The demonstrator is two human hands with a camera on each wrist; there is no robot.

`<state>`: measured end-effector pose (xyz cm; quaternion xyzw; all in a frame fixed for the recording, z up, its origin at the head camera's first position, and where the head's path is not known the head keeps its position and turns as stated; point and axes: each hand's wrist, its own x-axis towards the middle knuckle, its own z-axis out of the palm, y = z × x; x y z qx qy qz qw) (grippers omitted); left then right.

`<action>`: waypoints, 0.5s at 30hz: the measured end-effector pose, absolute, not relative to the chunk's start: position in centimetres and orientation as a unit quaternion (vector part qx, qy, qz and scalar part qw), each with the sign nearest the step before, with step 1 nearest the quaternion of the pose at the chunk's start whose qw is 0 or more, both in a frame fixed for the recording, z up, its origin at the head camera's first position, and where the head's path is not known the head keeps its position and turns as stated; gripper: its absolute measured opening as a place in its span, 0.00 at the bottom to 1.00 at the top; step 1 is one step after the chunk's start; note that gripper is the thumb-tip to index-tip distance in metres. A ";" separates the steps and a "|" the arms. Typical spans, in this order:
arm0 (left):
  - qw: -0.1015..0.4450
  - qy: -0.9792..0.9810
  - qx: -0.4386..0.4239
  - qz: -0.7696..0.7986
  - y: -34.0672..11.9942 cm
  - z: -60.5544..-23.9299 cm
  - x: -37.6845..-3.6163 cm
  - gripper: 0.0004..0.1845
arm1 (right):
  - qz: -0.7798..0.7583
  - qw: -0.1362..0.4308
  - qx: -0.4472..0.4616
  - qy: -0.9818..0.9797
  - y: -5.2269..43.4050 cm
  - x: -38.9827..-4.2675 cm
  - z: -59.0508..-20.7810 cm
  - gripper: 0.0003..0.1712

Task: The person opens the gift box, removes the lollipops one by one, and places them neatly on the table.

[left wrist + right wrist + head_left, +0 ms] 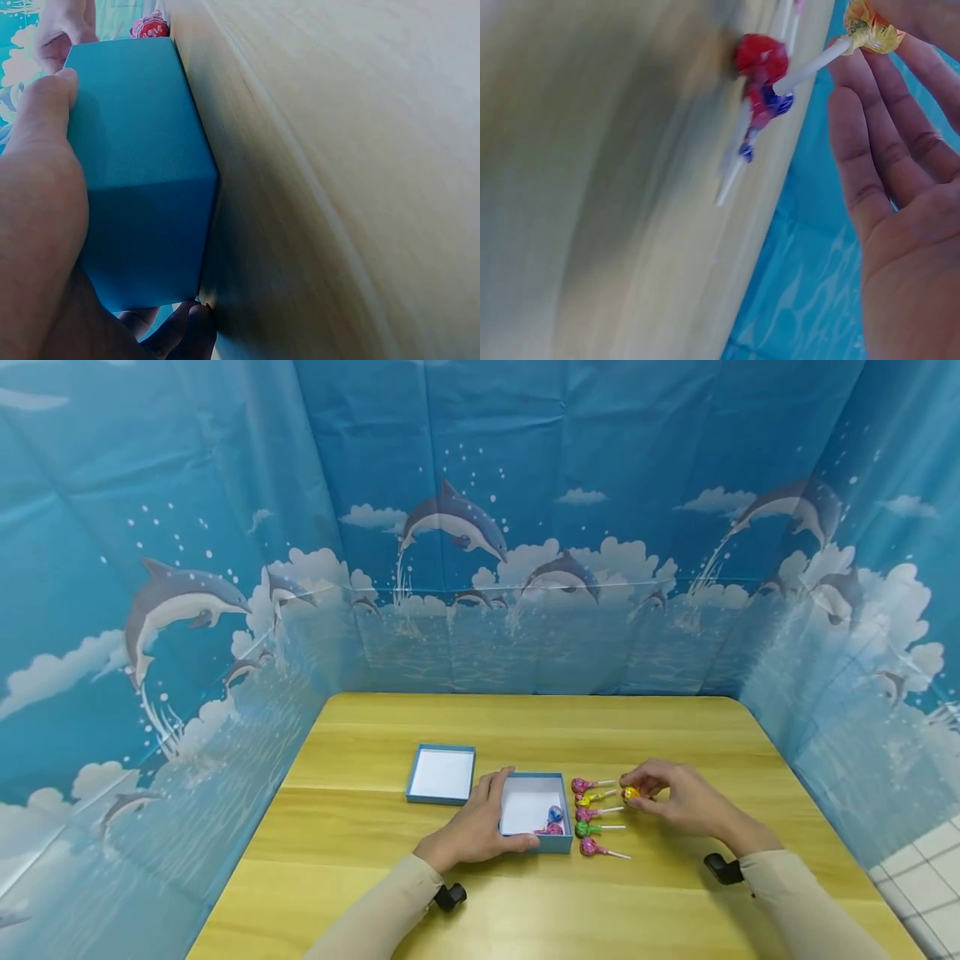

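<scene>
An open blue box (564,806) with a white inside stands mid-table, and a blue and a pink lollipop (553,821) lie in it. My left hand (480,822) grips the box's left side, thumb on the far corner and fingers at the near one; the left wrist view shows the box wall (142,172) against my palm. My right hand (647,795) pinches a yellow-wrapped lollipop (630,793) just right of a row of several lollipops (596,814). In the right wrist view the yellow lollipop (870,30) sits at my fingertips, its stick pointing toward a red lollipop (761,60).
The box lid (441,774) lies upturned left of the box. The wooden table (525,727) is walled on three sides by a blue dolphin-print curtain (480,527). White floor tiles (930,868) show at the right edge.
</scene>
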<state>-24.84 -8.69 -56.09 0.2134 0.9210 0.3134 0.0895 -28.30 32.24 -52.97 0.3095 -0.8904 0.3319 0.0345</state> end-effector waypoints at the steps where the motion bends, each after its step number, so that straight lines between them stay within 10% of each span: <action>1: 0.089 0.921 0.213 0.313 -8.7 -56.1 -24.9 0.69 | 0.330 0.031 0.308 -0.892 32.5 -28.3 -53.0 0.14; 15: 0.085 0.923 0.216 0.307 -8.8 -56.1 -25.2 0.69 | 0.297 -0.004 0.297 -0.907 33.5 -28.8 -54.2 0.12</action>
